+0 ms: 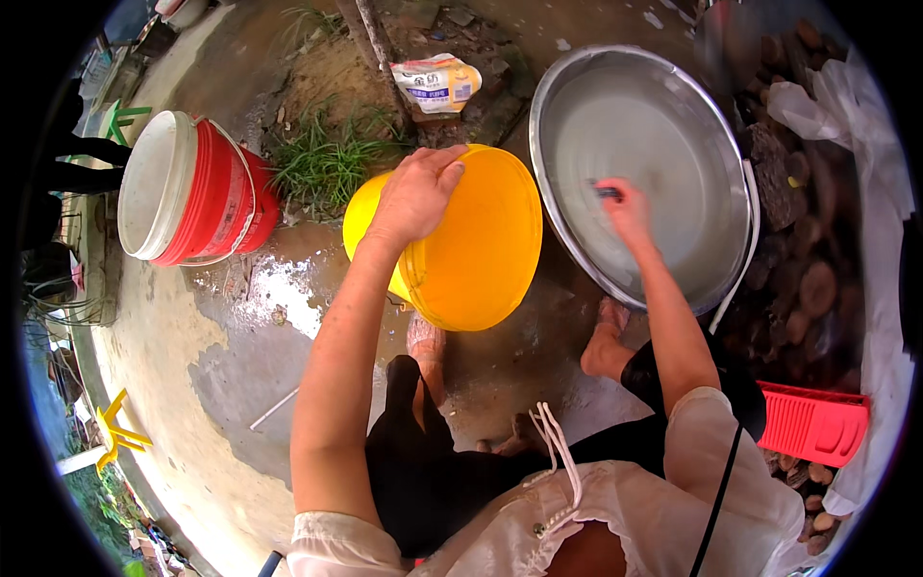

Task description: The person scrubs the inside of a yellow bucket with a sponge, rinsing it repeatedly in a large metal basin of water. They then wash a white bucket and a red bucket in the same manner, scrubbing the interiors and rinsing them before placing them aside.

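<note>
My left hand lies over the upper edge of a yellow plastic bucket and holds it tilted, its round orange-yellow face turned to the right. Whether that face is the bucket's inside or its base, I cannot tell. My right hand, blurred, is over a large oval metal basin of cloudy water. Between its fingers is a small dark object, too blurred to name.
A red bucket with a whitish rim lies tilted at the left. Grass and a printed plastic pouch lie by a thin trunk. Cut logs, a red plastic washboard-like piece and white sheeting line the right. The concrete ground is wet.
</note>
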A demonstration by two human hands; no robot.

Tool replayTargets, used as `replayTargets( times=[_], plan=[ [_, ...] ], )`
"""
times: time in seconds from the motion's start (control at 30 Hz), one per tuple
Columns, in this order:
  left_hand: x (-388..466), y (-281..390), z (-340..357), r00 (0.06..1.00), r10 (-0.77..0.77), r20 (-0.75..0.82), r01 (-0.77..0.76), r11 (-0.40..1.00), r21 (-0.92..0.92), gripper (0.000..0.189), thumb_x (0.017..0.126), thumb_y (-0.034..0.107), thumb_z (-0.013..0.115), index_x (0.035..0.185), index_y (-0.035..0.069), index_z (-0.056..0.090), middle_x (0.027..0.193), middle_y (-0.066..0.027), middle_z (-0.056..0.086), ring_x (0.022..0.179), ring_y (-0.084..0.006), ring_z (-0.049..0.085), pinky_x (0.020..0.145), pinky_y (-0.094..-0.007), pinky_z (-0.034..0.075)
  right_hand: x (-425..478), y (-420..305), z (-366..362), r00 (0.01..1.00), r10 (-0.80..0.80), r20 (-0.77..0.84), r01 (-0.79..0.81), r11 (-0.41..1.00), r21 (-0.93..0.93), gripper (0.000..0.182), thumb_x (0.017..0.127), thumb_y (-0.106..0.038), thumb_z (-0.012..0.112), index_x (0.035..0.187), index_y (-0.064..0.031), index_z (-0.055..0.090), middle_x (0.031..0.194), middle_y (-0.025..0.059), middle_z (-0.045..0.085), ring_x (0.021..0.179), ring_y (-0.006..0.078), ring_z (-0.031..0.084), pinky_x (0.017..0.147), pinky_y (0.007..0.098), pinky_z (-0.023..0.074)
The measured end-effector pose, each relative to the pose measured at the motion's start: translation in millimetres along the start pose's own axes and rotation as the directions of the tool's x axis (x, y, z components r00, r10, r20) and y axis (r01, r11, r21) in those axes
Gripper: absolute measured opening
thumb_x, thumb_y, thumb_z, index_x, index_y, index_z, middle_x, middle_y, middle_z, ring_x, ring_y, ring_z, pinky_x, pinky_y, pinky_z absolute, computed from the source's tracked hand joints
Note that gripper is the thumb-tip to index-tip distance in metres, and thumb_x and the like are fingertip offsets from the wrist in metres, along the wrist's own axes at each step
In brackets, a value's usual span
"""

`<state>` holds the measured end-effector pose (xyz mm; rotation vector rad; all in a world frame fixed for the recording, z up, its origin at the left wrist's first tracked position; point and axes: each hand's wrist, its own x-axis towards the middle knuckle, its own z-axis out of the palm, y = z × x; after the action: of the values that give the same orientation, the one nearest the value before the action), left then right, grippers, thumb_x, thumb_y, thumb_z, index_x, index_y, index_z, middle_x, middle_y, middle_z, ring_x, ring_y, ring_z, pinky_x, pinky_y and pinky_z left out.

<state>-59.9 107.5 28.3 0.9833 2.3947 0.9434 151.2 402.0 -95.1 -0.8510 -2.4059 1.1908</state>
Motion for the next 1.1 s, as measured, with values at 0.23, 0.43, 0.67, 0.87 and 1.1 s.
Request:
replayTargets(
  times=[0.23, 0.43, 0.67, 0.87, 1.1],
  plan=[
    [17.3, 5.6, 6.9, 0.999, -0.016, 0.028, 0.017, 1.0, -0.018, 0.039, 0.097, 0.031, 0.049, 0.13, 0.013, 0.061, 0.125, -0.0161, 0.06, 0.121, -0.0345, 0.053, 0.105, -0.0427, 0.041, -25.7, 179.0, -11.1, 0.674, 0.736, 0.057, -0.681, 0.589, 0.435, 0.028, 0.08, -0.009, 0.061, 0.107, -0.0027, 0.066, 0.097, 0.0114, 0.066, 0.086, 0.0239, 0.064, 0.077, 0.0393, 0.0527],
    [6.9, 1.6, 3.2, 1.0, 0.012, -0.015, -0.012, 1.0, 0.022, 0.04, 0.097, 0.03, 0.047, 0.128, 0.01, 0.061, 0.121, -0.0177, 0.062, 0.117, -0.0356, 0.055, 0.102, -0.0421, 0.042, -1.0, -51.1, 57.1, 0.974, -0.089, 0.21, -0.047, 0.823, 0.566, 0.029, 0.081, 0.002, 0.056, 0.108, -0.0031, 0.064, 0.099, 0.0064, 0.063, 0.086, 0.0201, 0.062, 0.075, 0.034, 0.0521],
    [10.1, -3.1, 8.6, 0.998, -0.016, -0.053, 0.015, 1.0, -0.009, 0.042, 0.096, 0.031, 0.048, 0.13, 0.01, 0.06, 0.124, -0.0171, 0.062, 0.122, -0.0341, 0.051, 0.105, -0.042, 0.039, -13.0, -49.7, 96.5, 0.694, -0.605, 0.39, 0.716, 0.634, -0.291, 0.02, 0.074, -0.003, 0.059, 0.093, -0.0017, 0.066, 0.093, 0.0116, 0.062, 0.094, 0.0305, 0.059, 0.08, 0.0396, 0.0514],
    [5.6, -2.3, 14.1, 0.997, 0.071, 0.024, -0.071, 0.997, 0.011, 0.042, 0.096, 0.033, 0.047, 0.13, 0.011, 0.06, 0.127, -0.0172, 0.059, 0.124, -0.0338, 0.05, 0.106, -0.0413, 0.039, -19.6, -58.4, 124.0, 0.533, -0.629, 0.566, 0.838, 0.483, -0.254, 0.022, 0.077, -0.008, 0.056, 0.096, -0.0024, 0.065, 0.103, 0.0148, 0.061, 0.098, 0.0315, 0.058, 0.081, 0.0411, 0.0494],
    [5.2, -1.4, 8.2, 0.999, 0.027, -0.027, -0.028, 1.0, -0.014, 0.042, 0.096, 0.032, 0.047, 0.13, 0.01, 0.06, 0.126, -0.018, 0.059, 0.124, -0.0342, 0.049, 0.107, -0.0413, 0.038, -29.2, -26.9, 136.6, 0.544, -0.567, 0.618, 0.838, 0.402, -0.368, 0.022, 0.078, -0.01, 0.055, 0.096, -0.0012, 0.065, 0.107, 0.0124, 0.061, 0.106, 0.0294, 0.056, 0.09, 0.04, 0.046]
  ],
)
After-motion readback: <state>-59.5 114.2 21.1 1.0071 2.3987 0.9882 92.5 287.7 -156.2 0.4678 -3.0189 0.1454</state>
